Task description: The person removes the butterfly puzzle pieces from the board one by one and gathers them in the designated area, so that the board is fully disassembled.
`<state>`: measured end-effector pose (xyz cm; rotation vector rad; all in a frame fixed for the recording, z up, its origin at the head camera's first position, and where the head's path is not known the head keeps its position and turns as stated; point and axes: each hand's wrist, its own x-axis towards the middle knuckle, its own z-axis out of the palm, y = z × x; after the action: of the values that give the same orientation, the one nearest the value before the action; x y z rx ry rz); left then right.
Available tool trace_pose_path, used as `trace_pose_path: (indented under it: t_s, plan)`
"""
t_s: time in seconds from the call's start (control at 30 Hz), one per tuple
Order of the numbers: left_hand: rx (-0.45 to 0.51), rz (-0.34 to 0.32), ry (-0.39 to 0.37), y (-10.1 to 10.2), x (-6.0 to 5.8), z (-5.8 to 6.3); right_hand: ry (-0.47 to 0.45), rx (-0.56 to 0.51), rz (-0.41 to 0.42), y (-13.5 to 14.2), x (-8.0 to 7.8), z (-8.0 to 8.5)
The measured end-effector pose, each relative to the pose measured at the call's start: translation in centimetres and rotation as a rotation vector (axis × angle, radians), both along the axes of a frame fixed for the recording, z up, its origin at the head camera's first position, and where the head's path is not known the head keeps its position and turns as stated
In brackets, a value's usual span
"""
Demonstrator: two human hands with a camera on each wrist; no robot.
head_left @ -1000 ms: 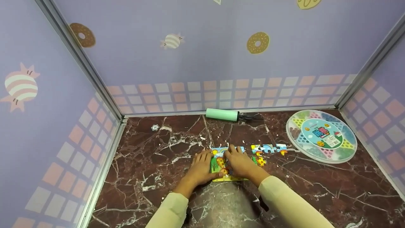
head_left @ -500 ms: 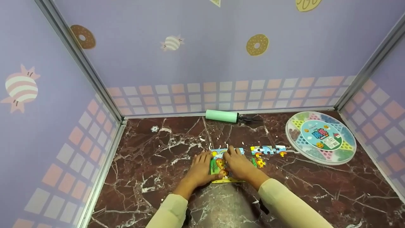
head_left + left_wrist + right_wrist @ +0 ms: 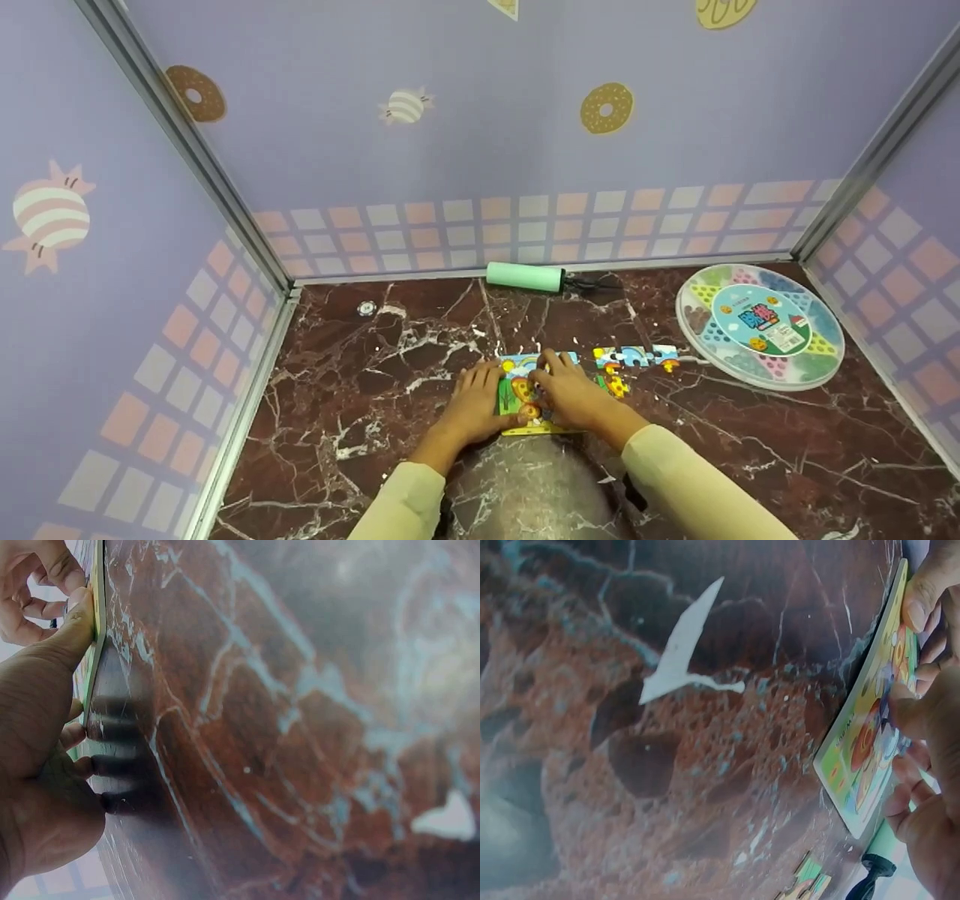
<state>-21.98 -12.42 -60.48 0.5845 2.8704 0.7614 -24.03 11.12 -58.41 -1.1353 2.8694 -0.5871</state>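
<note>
A colourful jigsaw puzzle board lies on the dark marbled table, showing a sun, rainbow and pizza pictures. My left hand rests along its left side, fingers extended and thumb on the lower left of the board. Over the board's right half, my right hand has bent fingers and pinches a small dark-blue puzzle piece against the surface; the fingers hide most of it. Right of the board lie several loose puzzle pieces, with a yellow spotted piece below them, close to my right hand.
Against the back wall lies a mint-green hand pump with a black nozzle. A round clear-lidded game box sits at the right. Far left is a small round disc. Patterned purple walls enclose the table at the back and sides.
My right hand has shifted slightly right and towards me, its fingers drawn a little more together, showing more of the board's rainbow. My left hand stays in place. The head view has tilted slightly.
</note>
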Motion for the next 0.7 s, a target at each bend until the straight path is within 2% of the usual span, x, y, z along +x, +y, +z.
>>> trace_pose_path:
  t_s: [0.17,0.37,0.6,0.7]
  plan:
    - [0.002,0.006,-0.025,-0.09,0.05,-0.24,0.029,-0.024,0.038,0.29,0.09,-0.06]
    - [-0.015,0.009,-0.034,0.02,0.13,0.13,0.045,-0.038,0.047,0.53,0.10,-0.14]
    - [-0.014,0.008,-0.026,0.01,0.26,0.46,-0.039,-0.016,0.041,0.67,0.16,0.17]
    - [0.008,0.004,-0.024,-0.10,0.14,0.09,-0.062,-0.019,0.049,0.77,0.09,0.31]
